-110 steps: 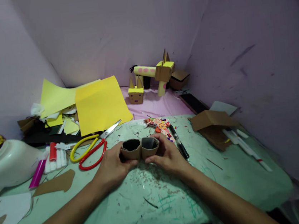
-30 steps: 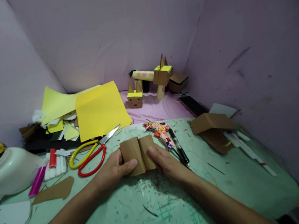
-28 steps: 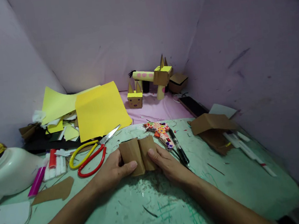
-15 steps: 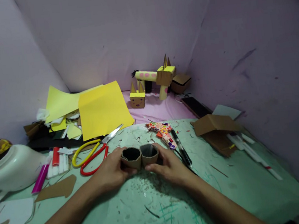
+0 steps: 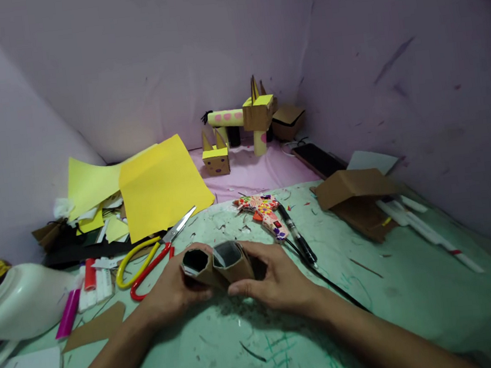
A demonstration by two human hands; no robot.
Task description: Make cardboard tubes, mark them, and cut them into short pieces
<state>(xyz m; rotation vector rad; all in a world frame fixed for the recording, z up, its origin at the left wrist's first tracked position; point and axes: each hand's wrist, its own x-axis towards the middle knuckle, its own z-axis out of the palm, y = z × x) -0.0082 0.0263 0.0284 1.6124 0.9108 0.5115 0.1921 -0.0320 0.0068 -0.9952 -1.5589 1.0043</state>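
Observation:
My left hand (image 5: 173, 289) is closed around a brown cardboard tube (image 5: 213, 278), its dark open end facing me. My right hand (image 5: 273, 272) grips a second cardboard tube (image 5: 239, 271) with a paler inside. The two tubes stand side by side, close together at the top, above the green table cover. Beyond my right hand lies a flower-patterned glue gun (image 5: 269, 214) beside a black pen (image 5: 298, 234). Scissors (image 5: 158, 256) with a yellow and a red handle lie open beyond my left hand.
Yellow paper sheets (image 5: 157, 188) lie at the back left. A cardboard animal figure (image 5: 227, 119) and a small cardboard head (image 5: 216, 162) stand at the back. Folded cardboard (image 5: 354, 186) and a phone (image 5: 318, 161) are on the right. A white jug (image 5: 23, 301) lies far left.
Both tubes have tilted and turned in my hands, showing more of their sides, and a gap shows behind the right one. The whole view has shifted slightly.

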